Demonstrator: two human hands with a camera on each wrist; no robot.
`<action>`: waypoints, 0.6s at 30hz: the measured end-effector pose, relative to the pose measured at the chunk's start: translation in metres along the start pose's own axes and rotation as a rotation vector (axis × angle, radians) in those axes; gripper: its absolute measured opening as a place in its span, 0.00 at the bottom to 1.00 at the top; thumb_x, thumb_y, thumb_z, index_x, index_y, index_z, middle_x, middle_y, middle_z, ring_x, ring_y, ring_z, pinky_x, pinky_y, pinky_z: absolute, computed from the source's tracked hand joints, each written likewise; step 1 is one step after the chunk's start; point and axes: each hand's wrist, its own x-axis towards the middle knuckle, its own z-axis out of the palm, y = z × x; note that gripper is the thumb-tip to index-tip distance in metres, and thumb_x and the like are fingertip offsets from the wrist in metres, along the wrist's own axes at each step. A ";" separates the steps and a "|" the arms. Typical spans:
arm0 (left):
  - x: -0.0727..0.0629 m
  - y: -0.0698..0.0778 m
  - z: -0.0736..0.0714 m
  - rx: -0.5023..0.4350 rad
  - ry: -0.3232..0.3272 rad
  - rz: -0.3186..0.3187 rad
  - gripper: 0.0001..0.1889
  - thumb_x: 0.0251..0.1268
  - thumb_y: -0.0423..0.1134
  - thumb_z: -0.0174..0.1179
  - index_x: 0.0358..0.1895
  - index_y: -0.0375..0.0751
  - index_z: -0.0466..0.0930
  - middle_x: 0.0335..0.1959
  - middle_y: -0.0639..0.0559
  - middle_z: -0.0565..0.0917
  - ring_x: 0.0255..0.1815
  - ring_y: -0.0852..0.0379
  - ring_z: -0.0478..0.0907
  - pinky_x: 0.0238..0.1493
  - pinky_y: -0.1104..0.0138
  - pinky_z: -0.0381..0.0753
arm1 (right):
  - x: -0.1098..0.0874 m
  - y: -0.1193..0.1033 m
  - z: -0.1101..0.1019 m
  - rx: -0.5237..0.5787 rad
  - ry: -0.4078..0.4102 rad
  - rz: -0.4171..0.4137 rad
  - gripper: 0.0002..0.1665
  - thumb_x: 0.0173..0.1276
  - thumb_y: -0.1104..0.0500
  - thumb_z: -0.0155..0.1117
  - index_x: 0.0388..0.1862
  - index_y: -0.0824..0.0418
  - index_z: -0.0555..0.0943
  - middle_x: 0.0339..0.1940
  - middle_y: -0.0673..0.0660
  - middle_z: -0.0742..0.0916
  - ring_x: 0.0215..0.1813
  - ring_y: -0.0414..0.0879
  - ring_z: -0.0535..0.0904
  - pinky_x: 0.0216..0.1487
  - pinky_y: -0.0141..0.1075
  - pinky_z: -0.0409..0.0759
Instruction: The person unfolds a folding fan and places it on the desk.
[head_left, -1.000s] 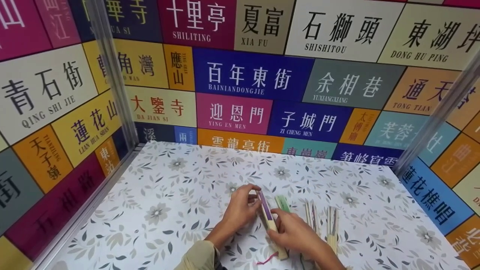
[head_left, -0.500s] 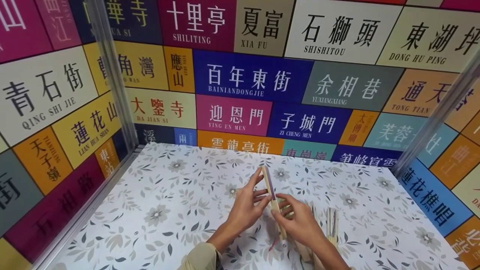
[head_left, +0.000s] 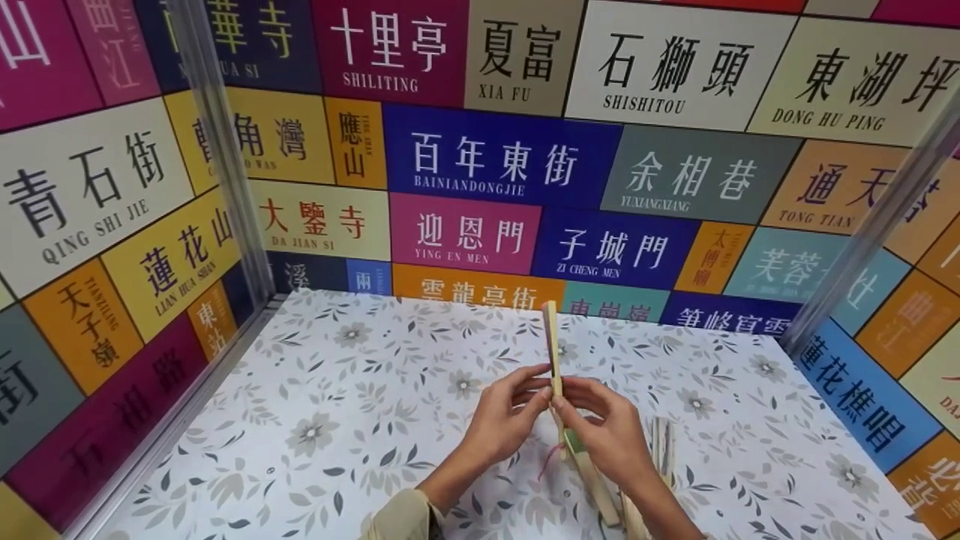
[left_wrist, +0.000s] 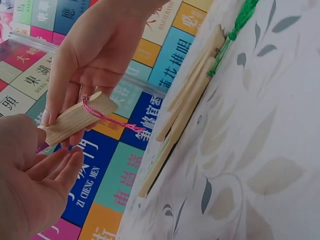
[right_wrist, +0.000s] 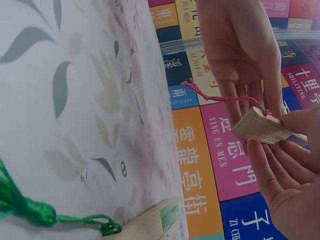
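Observation:
A folded folding fan (head_left: 553, 337) with pale wooden ribs and a purple strip stands nearly upright over the table. My left hand (head_left: 504, 416) pinches it at mid-length from the left, thumb toward me. From the right, my right hand (head_left: 606, 427) grips it at about the same height, fingertips meeting those of the left. In the left wrist view, a pink cord (left_wrist: 110, 120) dangles from the wooden end of the fan. Below the right hand lies a second folded fan (head_left: 595, 484), green in part, with a green tassel (right_wrist: 30, 210) in the right wrist view.
More folded fans (head_left: 664, 444) lie right of the right hand, partly hidden by the forearm. A white leaf-patterned cloth (head_left: 360, 420) covers the table. Panels of coloured place-name signs (head_left: 502, 150) close off the back and sides, with metal posts (head_left: 232, 150) at the corners.
The fan with the pink cord has been raised and turned from slanting to nearly upright. Both hands have drawn together around its middle, and the green fan's lower end now shows beneath.

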 end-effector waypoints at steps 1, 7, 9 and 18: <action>0.000 0.001 0.000 -0.027 0.008 0.004 0.22 0.84 0.42 0.61 0.73 0.40 0.78 0.62 0.44 0.90 0.63 0.52 0.88 0.66 0.64 0.89 | 0.000 -0.001 0.000 0.026 -0.002 -0.005 0.18 0.75 0.52 0.76 0.60 0.52 0.89 0.56 0.53 0.93 0.57 0.46 0.91 0.50 0.34 0.93; 0.000 0.006 0.002 -0.130 0.057 0.014 0.19 0.81 0.38 0.65 0.69 0.41 0.83 0.58 0.44 0.91 0.58 0.54 0.90 0.60 0.67 0.91 | -0.002 -0.009 -0.002 0.049 0.043 0.023 0.16 0.73 0.48 0.78 0.54 0.54 0.92 0.52 0.55 0.94 0.53 0.48 0.93 0.51 0.33 0.93; 0.000 0.007 0.002 -0.140 0.063 0.009 0.19 0.80 0.38 0.66 0.69 0.43 0.83 0.57 0.45 0.91 0.58 0.54 0.90 0.59 0.67 0.92 | -0.003 -0.011 -0.002 0.045 0.067 0.049 0.17 0.72 0.47 0.78 0.52 0.55 0.93 0.50 0.56 0.95 0.51 0.48 0.94 0.50 0.32 0.93; -0.001 0.009 0.002 -0.223 0.075 -0.019 0.18 0.79 0.38 0.67 0.68 0.44 0.84 0.57 0.43 0.90 0.57 0.51 0.91 0.55 0.64 0.94 | -0.004 -0.015 -0.005 0.134 0.090 0.115 0.16 0.72 0.53 0.79 0.53 0.60 0.93 0.49 0.59 0.95 0.47 0.47 0.95 0.48 0.34 0.94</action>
